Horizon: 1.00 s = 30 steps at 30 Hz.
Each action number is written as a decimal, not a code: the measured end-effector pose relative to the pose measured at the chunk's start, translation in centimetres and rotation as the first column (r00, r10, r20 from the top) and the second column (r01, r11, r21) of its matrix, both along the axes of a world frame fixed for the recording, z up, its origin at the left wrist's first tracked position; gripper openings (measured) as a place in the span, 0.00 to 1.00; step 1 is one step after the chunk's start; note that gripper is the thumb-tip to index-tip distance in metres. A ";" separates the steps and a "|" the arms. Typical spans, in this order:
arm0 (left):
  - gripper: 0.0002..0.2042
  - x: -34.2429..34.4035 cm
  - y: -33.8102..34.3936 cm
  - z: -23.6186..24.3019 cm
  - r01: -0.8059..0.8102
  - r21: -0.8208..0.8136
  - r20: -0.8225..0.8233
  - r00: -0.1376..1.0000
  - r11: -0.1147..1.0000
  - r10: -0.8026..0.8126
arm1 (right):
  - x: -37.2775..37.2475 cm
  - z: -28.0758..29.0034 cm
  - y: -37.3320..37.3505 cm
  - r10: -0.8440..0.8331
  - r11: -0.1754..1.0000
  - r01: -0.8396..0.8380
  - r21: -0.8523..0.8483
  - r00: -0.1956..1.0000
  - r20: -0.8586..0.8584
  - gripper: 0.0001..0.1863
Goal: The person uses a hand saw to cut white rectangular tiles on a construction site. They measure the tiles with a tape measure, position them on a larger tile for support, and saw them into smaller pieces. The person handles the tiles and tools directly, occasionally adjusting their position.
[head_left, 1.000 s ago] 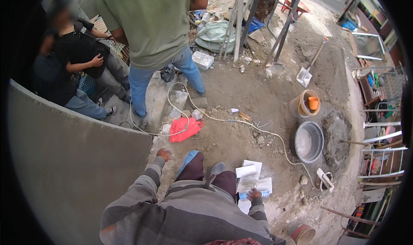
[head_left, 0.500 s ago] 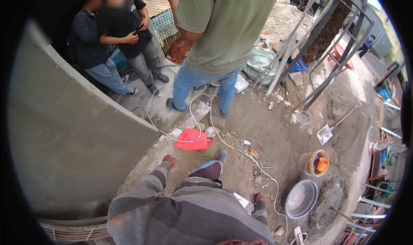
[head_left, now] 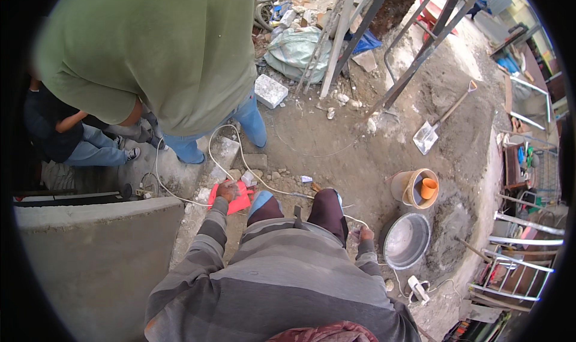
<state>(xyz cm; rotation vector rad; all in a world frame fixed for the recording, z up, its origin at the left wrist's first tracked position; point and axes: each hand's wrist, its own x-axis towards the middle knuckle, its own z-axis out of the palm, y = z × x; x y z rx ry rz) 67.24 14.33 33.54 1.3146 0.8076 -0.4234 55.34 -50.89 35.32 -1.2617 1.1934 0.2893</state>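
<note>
My left hand point(head_left: 228, 190) is over a bright red cloth or bag point(head_left: 242, 199) on the rubble-strewn ground; whether its fingers grip it cannot be made out. Low at my right side, my right hand point(head_left: 366, 233) hangs beside a grey round basin point(head_left: 390, 255). A pale cable point(head_left: 282, 190) loops across the ground and passes close to that hand; contact is unclear, and its fingers are too small to read. Both my sleeves are grey striped.
A person in a green shirt point(head_left: 162, 60) stands close at front left, another person in dark clothing point(head_left: 48, 129) behind. A cement-coloured wall point(head_left: 90, 258) borders my left. At right are a bucket point(head_left: 403, 188) with an orange cup point(head_left: 428, 188), a shovel point(head_left: 426, 138) and a power strip point(head_left: 418, 288).
My left hand has moved forward and reached the red cloth. I have stepped forward, and my view has shifted right. The person in green now appears nearer and further left.
</note>
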 end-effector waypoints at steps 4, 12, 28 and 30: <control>0.14 3.2 -2.1 0.7 -0.180 0.028 -0.042 0.983 0.983 0.181 | 4.2 -1.6 -4.8 0.197 0.976 -0.203 -0.076 0.977 -0.079 0.18; 0.12 4.3 -14.1 -2.8 -0.080 0.323 -0.439 0.870 0.943 0.224 | 24.6 -7.5 -19.9 0.264 0.961 -0.237 0.141 0.938 -0.226 0.19; 0.17 43.0 -24.3 5.2 0.324 0.316 0.007 0.939 0.892 -0.344 | 66.6 -1.6 -4.1 0.508 0.818 -0.532 0.220 0.847 0.161 0.21; 0.18 45.4 -22.0 0.2 0.260 0.161 -0.031 0.966 0.952 -0.258 | 67.6 -0.9 0.5 0.506 0.768 -0.533 0.355 0.845 0.175 0.23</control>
